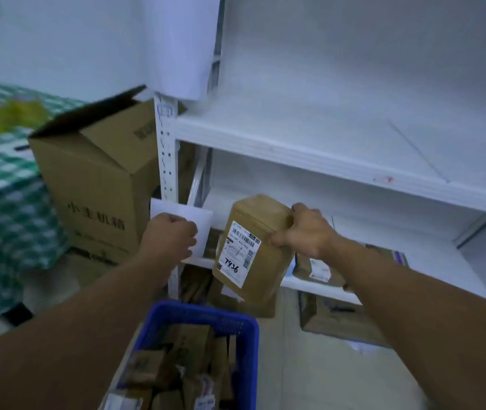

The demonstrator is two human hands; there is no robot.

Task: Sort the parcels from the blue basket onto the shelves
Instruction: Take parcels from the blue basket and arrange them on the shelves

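Above the blue plastic basket's (206,313) far rim, the right hand (306,232) grips a seemingly light, stiff brown cardboard parcel (265,270) by its top corner, the left hand (170,235) a white envelope (194,216).

Two hands (170,235) (306,232), two held parcels (188,218) (253,255), one blue basket (203,313), one carton (96,179)

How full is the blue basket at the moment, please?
Well filled: the blue basket holds many brown parcels, piled close to its rim.
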